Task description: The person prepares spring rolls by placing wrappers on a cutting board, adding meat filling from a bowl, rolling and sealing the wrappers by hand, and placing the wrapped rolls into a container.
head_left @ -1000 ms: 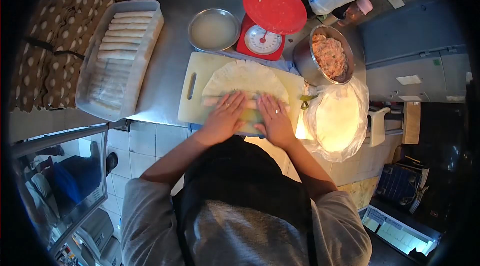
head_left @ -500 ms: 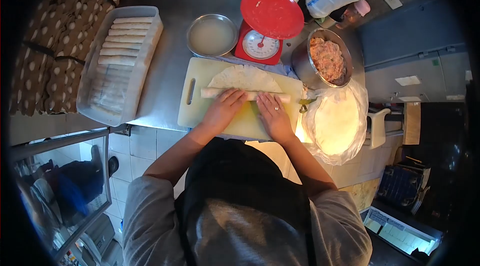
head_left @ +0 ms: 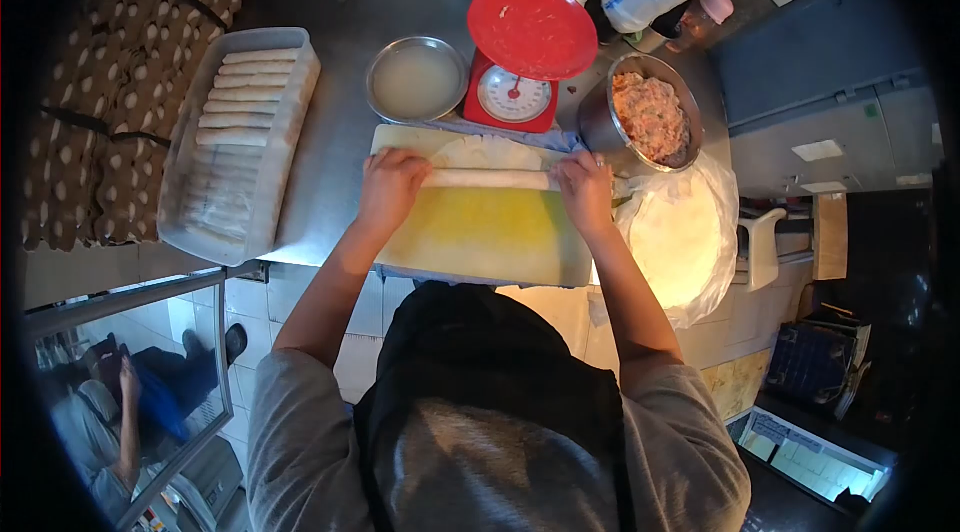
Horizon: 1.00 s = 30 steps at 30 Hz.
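A long thin spring roll (head_left: 490,178) lies across the far half of the cutting board (head_left: 480,242). Beyond it the unrolled part of its wrapper (head_left: 490,151) spreads flat. At the roll's left end, my left hand (head_left: 394,187) has its fingers curled down and closed on the tip. My right hand (head_left: 586,187) grips the opposite end in the same way, a ring on one finger. Both fingertips are partly hidden by the knuckles. Right of the board, a stack of round wrappers (head_left: 675,242) rests in clear plastic.
Finished rolls fill a plastic tub (head_left: 310,97) at left, beside stacked egg trays (head_left: 120,102). Behind the board stand a bowl of cloudy liquid (head_left: 416,80), a red scale (head_left: 512,112) and a metal pot (head_left: 597,112) of meat filling (head_left: 650,117). A person (head_left: 120,402) appears behind glass, lower left.
My hands have moved apart from the roll's middle to its two ends and closed there. The roll has shifted slightly away from me, and less flat wrapper shows.
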Tool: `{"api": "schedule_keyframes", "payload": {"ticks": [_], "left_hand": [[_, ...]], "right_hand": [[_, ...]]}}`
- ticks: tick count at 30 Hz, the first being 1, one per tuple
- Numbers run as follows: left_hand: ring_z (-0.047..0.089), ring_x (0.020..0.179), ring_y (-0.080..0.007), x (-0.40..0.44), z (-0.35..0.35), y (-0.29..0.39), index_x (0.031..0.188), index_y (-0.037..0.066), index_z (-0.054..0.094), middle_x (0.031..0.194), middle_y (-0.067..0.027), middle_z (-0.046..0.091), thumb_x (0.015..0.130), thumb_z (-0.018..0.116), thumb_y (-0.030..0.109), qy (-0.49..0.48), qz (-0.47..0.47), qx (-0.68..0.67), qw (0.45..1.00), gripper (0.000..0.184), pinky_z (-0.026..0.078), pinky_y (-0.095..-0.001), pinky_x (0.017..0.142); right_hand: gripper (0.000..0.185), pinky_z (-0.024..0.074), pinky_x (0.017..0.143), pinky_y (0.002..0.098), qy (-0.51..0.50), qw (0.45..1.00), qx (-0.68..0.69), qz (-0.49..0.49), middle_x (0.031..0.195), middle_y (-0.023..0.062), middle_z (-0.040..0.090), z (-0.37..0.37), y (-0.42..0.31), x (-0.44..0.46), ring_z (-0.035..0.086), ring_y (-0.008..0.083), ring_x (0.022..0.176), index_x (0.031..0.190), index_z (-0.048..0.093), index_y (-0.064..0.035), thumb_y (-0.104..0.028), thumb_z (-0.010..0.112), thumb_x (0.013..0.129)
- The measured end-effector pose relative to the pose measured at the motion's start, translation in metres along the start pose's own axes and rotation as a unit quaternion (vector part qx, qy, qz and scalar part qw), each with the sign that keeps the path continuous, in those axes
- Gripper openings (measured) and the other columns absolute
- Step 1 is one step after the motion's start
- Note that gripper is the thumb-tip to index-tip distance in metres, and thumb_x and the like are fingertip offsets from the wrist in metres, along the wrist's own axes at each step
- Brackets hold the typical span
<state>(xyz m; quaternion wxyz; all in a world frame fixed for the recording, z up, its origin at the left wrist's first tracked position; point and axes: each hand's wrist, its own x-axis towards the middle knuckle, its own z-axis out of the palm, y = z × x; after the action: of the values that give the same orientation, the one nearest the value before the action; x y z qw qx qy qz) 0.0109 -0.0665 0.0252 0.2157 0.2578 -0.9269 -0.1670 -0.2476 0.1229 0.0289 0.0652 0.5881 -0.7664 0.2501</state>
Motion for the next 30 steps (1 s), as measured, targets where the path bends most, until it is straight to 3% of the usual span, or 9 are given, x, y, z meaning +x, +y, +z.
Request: {"api": "schedule_keyframes", "payload": {"ticks": [1,2,4,6,10,15,21,30], "left_hand": [[0.059,0.104,-0.0269,0.007,0.001,0.005,0.098,0.01,0.07,0.116,-0.0071,0.064,0.08,0.059,0.006,0.012,-0.016,0.037,0.999,0.022,0.043,-0.0391,0.085],[0.053,0.115,-0.0277,0.01,0.006,0.009,0.106,0.009,0.068,0.123,-0.0078,0.059,0.08,0.057,0.006,0.014,0.002,0.029,0.999,0.028,0.043,-0.0402,0.092],[0.052,0.118,-0.0277,0.004,0.021,0.022,0.116,0.007,0.063,0.124,-0.0093,0.059,0.079,0.057,0.006,0.031,0.099,-0.025,0.994,0.037,0.039,-0.0425,0.102],[0.051,0.121,-0.0273,-0.007,0.033,0.043,0.122,0.005,0.059,0.127,-0.0105,0.057,0.079,0.056,0.007,-0.016,0.151,-0.003,0.988,0.043,0.035,-0.0431,0.108],[0.051,0.12,-0.0267,-0.005,0.047,0.046,0.127,0.005,0.055,0.129,-0.0105,0.056,0.079,0.06,0.009,-0.001,0.131,-0.005,0.991,0.048,0.036,-0.0422,0.107],[0.058,0.107,-0.0255,0.025,0.051,0.036,0.119,0.008,0.062,0.114,-0.0084,0.063,0.077,0.068,0.019,-0.032,0.086,-0.034,0.995,0.044,0.045,-0.0391,0.095],[0.062,0.091,-0.0236,-0.003,0.054,0.046,0.112,0.011,0.066,0.098,-0.0039,0.066,0.074,0.07,0.021,-0.028,0.065,-0.031,0.997,0.039,0.051,-0.037,0.081],[0.062,0.1,-0.0228,-0.039,0.043,0.046,0.118,0.011,0.062,0.111,-0.0051,0.066,0.075,0.069,0.021,0.007,0.076,-0.056,0.996,0.044,0.049,-0.0362,0.089]], "right_hand": [[0.012,0.0446,0.076,0.0386,0.003,0.999,-0.045,0.009,0.101,0.0069,0.067,0.002,-0.003,0.005,0.06,0.0279,0.086,0.086,0.07,-0.0088,-0.01,0.065,0.075],[0.021,0.046,0.082,0.0399,-0.048,0.998,-0.034,0.023,0.108,0.0092,0.065,0.006,-0.005,0.006,0.059,0.0285,0.098,0.097,0.068,-0.0074,-0.009,0.062,0.077],[0.03,0.0452,0.09,0.0413,-0.018,0.997,0.015,-0.075,0.112,0.0116,0.063,0.017,-0.024,-0.002,0.058,0.0296,0.105,0.107,0.065,-0.0052,-0.009,0.061,0.078],[0.04,0.0428,0.098,0.0427,-0.026,0.989,0.019,-0.146,0.118,0.0141,0.06,0.024,-0.042,-0.013,0.055,0.0306,0.112,0.117,0.059,-0.0026,-0.009,0.06,0.078],[0.046,0.0398,0.103,0.0436,-0.054,0.987,-0.02,-0.148,0.126,0.0153,0.055,0.031,-0.051,-0.009,0.053,0.0312,0.116,0.123,0.055,0.0007,-0.012,0.061,0.079],[0.043,0.0419,0.095,0.042,-0.065,0.99,-0.016,-0.128,0.115,0.0118,0.057,0.038,-0.044,0.017,0.054,0.0284,0.108,0.12,0.057,-0.0025,-0.016,0.061,0.079],[0.037,0.0423,0.088,0.0397,-0.116,0.982,-0.05,-0.143,0.108,0.0093,0.056,0.039,-0.041,-0.007,0.055,0.0265,0.1,0.114,0.059,-0.0048,-0.017,0.059,0.08],[0.033,0.0441,0.085,0.0399,-0.123,0.986,0.018,-0.108,0.099,0.0091,0.057,0.023,-0.058,-0.028,0.056,0.0273,0.097,0.11,0.062,-0.0056,-0.014,0.063,0.079]]}}
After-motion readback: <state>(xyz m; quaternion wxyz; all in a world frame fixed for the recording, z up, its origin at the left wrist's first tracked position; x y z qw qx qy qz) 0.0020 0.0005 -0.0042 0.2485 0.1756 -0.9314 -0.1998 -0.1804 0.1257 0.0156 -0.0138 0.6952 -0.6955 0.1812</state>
